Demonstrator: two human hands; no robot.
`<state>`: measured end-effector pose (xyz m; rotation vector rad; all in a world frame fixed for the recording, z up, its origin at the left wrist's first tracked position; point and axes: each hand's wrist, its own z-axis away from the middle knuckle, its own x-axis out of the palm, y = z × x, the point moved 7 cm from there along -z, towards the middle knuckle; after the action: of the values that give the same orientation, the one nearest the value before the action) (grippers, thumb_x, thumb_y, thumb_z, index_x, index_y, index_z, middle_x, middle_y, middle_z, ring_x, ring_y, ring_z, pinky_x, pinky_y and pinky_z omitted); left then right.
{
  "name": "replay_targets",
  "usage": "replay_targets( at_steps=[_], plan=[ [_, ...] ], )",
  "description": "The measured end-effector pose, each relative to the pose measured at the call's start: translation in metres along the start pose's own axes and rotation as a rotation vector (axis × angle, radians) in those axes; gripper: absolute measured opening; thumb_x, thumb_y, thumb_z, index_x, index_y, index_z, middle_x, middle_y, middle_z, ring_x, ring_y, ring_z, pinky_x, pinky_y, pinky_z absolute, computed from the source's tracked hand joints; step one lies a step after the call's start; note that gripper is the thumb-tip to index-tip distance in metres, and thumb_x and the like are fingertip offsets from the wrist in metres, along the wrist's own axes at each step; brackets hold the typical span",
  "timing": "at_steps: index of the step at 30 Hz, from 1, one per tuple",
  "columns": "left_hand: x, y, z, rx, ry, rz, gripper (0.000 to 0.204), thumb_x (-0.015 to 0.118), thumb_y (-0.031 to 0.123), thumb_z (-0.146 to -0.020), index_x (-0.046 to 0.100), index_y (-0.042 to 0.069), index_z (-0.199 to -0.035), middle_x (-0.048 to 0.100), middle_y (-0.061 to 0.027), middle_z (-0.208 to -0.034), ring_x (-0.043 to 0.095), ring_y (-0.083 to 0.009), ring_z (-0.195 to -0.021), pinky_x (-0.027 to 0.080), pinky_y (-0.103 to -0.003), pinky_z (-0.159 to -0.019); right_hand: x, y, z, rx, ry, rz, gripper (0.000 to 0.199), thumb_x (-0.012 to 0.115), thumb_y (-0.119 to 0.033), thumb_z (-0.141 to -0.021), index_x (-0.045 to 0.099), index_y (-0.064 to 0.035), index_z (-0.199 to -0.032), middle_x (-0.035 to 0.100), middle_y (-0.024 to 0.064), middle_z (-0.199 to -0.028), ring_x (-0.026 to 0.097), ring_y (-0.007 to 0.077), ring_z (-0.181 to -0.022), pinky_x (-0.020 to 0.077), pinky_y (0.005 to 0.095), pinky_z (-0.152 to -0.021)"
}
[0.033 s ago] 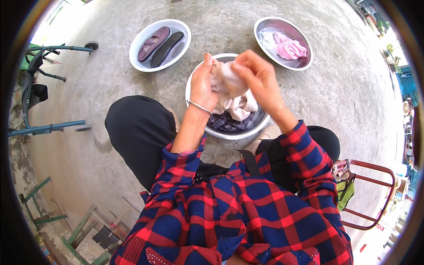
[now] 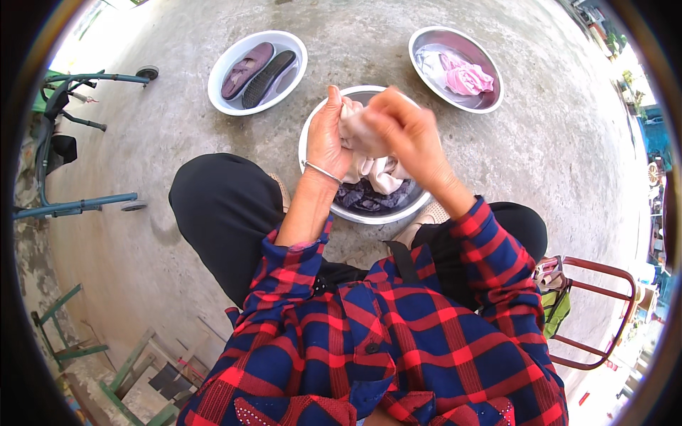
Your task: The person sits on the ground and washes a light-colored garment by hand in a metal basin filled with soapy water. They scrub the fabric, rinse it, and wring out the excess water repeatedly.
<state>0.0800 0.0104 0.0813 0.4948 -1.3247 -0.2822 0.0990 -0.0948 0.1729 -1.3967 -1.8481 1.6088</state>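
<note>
A pale, wet-looking piece of cloth (image 2: 361, 135) is bunched up over the middle metal basin (image 2: 304, 142). My left hand (image 2: 329, 138), with a bangle at its wrist, is closed round the cloth's left side, thumb pointing up. On the other side my right hand (image 2: 406, 131) grips the cloth with curled fingers; motion smears their tips. Below the hands, a white cloth (image 2: 386, 177) lies in the basin on top of a dark patterned cloth (image 2: 373, 197). What kind of garment I hold cannot be made out.
At the far left stands a white-rimmed basin (image 2: 213, 89) with a pair of purple shoes (image 2: 247, 71). A basin (image 2: 495, 67) at the far right holds pink cloth (image 2: 467, 77) in water. A wheeled blue frame (image 2: 85, 204) is left; a red-brown metal frame (image 2: 629, 305) right.
My right hand has shifted slightly down and toward the left hand, and the cloth between them is more bunched. My left hand stays in place.
</note>
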Motion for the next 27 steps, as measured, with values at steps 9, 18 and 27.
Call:
replay_targets(
  at_steps=[9,18,27],
  plan=[
    [0.012,-0.036,0.014,-0.105,0.162,0.081,0.037,0.046,0.041,-0.09,0.056,0.005,-0.094,0.06,-0.0054,-0.085,0.058,-0.0178,-0.086,0.046,-0.032,-0.08,0.025,0.016,-0.003,-0.049,0.045,0.854,0.016,0.052,-0.019,-0.082,0.047,-0.0049,-0.078,0.051,0.012,-0.059,0.056,0.0295,-0.052,0.0404,0.0389,-0.043],
    [0.0,-0.05,0.007,-0.14,0.116,0.138,0.039,0.044,0.039,-0.091,0.055,0.003,-0.101,0.061,-0.0065,-0.088,0.059,-0.0176,-0.083,0.048,-0.031,-0.078,0.014,0.026,-0.009,-0.041,0.02,0.962,0.013,0.053,-0.014,-0.074,0.047,-0.0028,-0.075,0.056,0.0116,-0.052,0.059,0.0255,-0.046,0.0443,0.0354,-0.039],
    [0.016,-0.034,0.017,-0.153,0.142,0.101,0.038,0.044,0.038,-0.092,0.052,0.01,-0.068,0.052,-0.0021,-0.063,0.052,-0.0126,-0.062,0.043,-0.027,-0.057,0.035,-0.003,0.011,-0.197,0.025,0.785,0.01,0.05,-0.011,-0.076,0.045,-0.0027,-0.072,0.054,0.0133,-0.053,0.057,0.0265,-0.046,0.0438,0.0364,-0.04]
  ],
)
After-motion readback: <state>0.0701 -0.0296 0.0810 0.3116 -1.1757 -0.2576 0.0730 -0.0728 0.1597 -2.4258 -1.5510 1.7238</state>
